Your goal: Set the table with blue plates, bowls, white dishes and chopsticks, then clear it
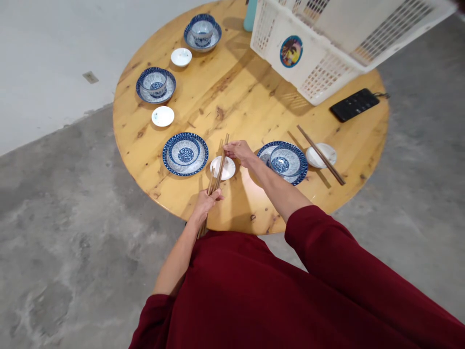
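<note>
My left hand (208,202) is closed around several brown chopsticks (210,182) near the front edge of the round table. With its fingertips my right hand (240,151) pinches the upper part of chopsticks (221,167) that slant over a small white dish (228,169); their lower ends run down to my left hand. To the left of the dish sits a blue-patterned plate (167,162) with a matching bowl (186,151) on it. Another such plate (302,169) carries a bowl (288,162) at the right, partly behind my right forearm.
Chopsticks (319,154) lie across a white dish (331,151) at the right. Farther left are more plates with bowls (155,83) (202,33) and white dishes (163,116) (181,57). A large white basket (269,46), teal object (250,17) and black phone (355,104) occupy the far side.
</note>
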`<state>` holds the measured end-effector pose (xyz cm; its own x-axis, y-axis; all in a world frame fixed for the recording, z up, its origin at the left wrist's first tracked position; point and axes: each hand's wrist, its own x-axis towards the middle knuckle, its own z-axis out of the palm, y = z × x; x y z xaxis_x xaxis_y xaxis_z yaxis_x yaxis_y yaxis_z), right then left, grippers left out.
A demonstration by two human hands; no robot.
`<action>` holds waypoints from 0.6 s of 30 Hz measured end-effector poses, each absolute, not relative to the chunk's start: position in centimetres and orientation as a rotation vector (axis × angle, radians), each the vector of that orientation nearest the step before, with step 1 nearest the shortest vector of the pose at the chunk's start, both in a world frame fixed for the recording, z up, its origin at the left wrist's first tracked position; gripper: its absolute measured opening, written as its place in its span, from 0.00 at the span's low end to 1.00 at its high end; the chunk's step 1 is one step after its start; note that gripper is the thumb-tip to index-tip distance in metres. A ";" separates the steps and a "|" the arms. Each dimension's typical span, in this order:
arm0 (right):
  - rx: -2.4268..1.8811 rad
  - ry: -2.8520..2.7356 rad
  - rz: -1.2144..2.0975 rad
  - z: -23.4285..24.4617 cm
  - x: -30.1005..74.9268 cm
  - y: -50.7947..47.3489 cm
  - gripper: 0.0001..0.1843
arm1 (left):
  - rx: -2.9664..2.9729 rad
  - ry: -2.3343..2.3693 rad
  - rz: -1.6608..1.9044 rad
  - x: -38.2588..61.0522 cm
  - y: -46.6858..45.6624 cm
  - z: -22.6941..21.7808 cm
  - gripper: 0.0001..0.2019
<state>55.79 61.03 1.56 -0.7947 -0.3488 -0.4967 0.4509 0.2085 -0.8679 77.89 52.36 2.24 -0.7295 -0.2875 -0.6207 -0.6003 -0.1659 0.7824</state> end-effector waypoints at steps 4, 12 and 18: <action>0.104 1.879 -1.661 1.5 55.9 61.0 0.10 | -0.996 1.879 1.984 77.8 52.3 1.9 0.15; 0.115 1.854 -1.723 1.5 56.3 61.2 0.13 | -1.008 1.995 1.938 78.2 51.7 2.1 0.16; 0.161 2.093 -1.835 1.4 57.1 63.0 0.09 | -1.119 2.149 1.934 79.9 49.8 3.6 0.21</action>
<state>57.14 62.98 1.40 -0.9319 -0.1437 -0.3331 0.3114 0.1540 -0.9377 79.88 49.77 3.57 -0.7387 -0.4743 -0.4788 -0.5259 -0.0387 0.8497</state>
